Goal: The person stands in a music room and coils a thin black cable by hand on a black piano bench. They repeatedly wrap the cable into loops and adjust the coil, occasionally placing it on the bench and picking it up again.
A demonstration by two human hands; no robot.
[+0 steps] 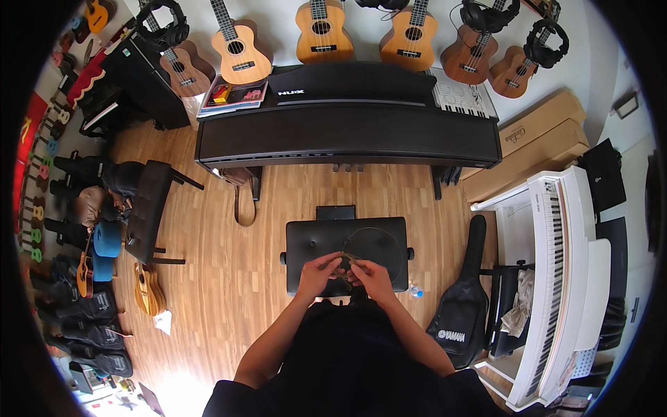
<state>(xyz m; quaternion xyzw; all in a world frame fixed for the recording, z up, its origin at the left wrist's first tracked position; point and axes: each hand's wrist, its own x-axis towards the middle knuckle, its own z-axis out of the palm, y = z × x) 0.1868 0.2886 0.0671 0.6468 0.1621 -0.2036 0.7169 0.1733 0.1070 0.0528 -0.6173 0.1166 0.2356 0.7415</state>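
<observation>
Left hand (317,275) and right hand (374,279) fingers pinch thin, looped brownish string (349,257) above a black padded rectangular stool (310,242), toward its near edge.

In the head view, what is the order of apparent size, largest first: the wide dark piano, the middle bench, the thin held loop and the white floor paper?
1. Wide dark piano
2. Middle bench
3. Thin held loop, judged by its outline
4. White floor paper
</observation>
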